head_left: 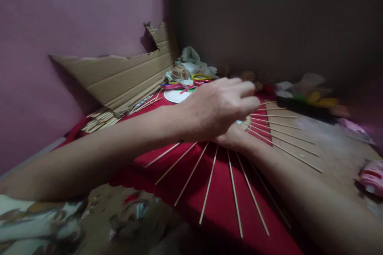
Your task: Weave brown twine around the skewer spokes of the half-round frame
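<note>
Thin wooden sticks (pixel 208 183) fan out like rays over a red cloth (pixel 185 201), around a woven centre (pixel 245 122) mostly hidden by my hands. My left hand (pixel 223 105) is above the centre, its fingers curled; whatever they may hold is hidden. Beneath it and partly covered, my right hand (pixel 230 137) rests at the centre of the sticks, with its fingers out of sight. A white disc (pixel 177 95) lies on the cloth just behind my left wrist.
Torn cardboard (pixel 119 73) leans on the purple wall, with a bundle of sticks (pixel 100 120) at its foot. Behind the hands are twine (pixel 180 73) and yellow-handled scissors (pixel 202 76). A pink object (pixel 372 177) sits at the right.
</note>
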A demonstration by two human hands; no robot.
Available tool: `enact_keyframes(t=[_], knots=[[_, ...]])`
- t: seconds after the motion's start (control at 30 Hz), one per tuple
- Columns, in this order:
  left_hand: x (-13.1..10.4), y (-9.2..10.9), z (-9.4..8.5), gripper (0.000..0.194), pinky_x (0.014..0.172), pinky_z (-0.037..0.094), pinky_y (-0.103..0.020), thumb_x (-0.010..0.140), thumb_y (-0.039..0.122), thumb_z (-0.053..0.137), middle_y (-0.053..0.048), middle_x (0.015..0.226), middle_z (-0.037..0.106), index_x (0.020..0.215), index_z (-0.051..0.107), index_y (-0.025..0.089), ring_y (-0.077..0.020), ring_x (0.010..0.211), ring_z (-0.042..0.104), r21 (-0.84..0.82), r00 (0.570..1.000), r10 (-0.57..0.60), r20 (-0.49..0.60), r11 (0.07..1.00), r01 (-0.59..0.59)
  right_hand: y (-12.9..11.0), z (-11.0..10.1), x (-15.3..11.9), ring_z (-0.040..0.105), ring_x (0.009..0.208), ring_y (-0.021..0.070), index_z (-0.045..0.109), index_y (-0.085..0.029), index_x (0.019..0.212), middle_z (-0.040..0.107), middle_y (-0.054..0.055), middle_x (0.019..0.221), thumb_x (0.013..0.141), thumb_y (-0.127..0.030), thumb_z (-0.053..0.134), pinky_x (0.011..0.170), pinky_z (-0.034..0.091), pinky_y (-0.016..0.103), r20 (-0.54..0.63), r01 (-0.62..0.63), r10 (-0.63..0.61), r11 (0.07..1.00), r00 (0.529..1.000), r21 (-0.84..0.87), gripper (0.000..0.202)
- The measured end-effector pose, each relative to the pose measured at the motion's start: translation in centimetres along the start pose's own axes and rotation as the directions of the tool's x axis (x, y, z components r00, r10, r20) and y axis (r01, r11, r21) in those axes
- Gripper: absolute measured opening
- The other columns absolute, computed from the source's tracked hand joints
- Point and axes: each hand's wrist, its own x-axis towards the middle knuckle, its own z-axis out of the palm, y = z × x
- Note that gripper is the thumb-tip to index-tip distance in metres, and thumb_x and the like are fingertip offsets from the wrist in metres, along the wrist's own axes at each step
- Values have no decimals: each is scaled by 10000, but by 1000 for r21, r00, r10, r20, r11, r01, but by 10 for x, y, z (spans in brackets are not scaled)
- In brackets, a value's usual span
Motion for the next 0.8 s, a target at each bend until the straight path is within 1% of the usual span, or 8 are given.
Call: enact_keyframes(t=[0.1,0.2,0.3,0.4,0.5,0.57,0.63,0.8], knots=[[25,-28,12,267,825,440,-357,923,181,411,-71,879,601,768,625,150,-209,941,547,166,994,29,-102,986,-12,2,-3,3,615,938,219,720,-206,905,714,51,925,891,-306,534,876,455,377,-81,12,1,988,997,157,211],[32,-57,12,257,885,426,-315,924,225,462,-67,930,612,762,648,152,-190,1026,526,116,987,33,-157,993,-15,4,-5,5,639,935,185,714,-192,856,715,58,979,901,-230,471,878,470,338,-121,12,24,959,992,283,250],[16,-87,4,127,868,427,-254,863,231,590,-62,1104,590,916,667,145,-121,946,546,-150,986,-137,-100,981,121,6,-7,5,634,926,173,683,-170,794,700,80,977,884,-176,437,864,468,320,-141,-34,74,964,987,265,262],[-13,-112,-3,305,768,428,-227,752,205,694,-46,1051,615,1045,652,133,-91,796,531,-245,866,-473,-161,869,429,7,-8,5,618,851,163,628,-165,733,677,75,901,883,-181,415,817,463,307,-157,-84,127,964,979,254,261],[-38,-126,0,242,644,409,-220,752,307,665,-16,775,639,904,683,120,-102,671,525,-290,744,-667,45,704,649,6,-9,6,595,787,155,581,-167,666,644,62,825,869,-202,424,769,451,291,-155,-97,145,955,977,281,259],[-49,-127,9,233,591,388,-219,734,355,651,-3,663,621,797,697,135,-106,607,526,-309,720,-570,396,656,689,5,-10,6,589,784,153,572,-168,646,637,57,817,850,-197,432,764,443,282,-164,-99,156,945,974,310,249],[-54,-124,21,234,569,368,-215,712,378,644,3,635,615,742,697,152,-110,594,529,-296,671,-383,635,682,669,4,-11,6,587,789,149,574,-172,642,635,45,805,831,-184,433,762,436,274,-176,-115,180,939,968,325,236],[-50,-106,42,211,554,323,-213,735,321,541,17,604,562,698,655,147,-102,579,477,-215,678,-317,663,787,578,4,-11,5,576,742,143,552,-184,604,633,24,763,811,-203,443,715,422,268,-193,-160,230,933,954,323,234]])
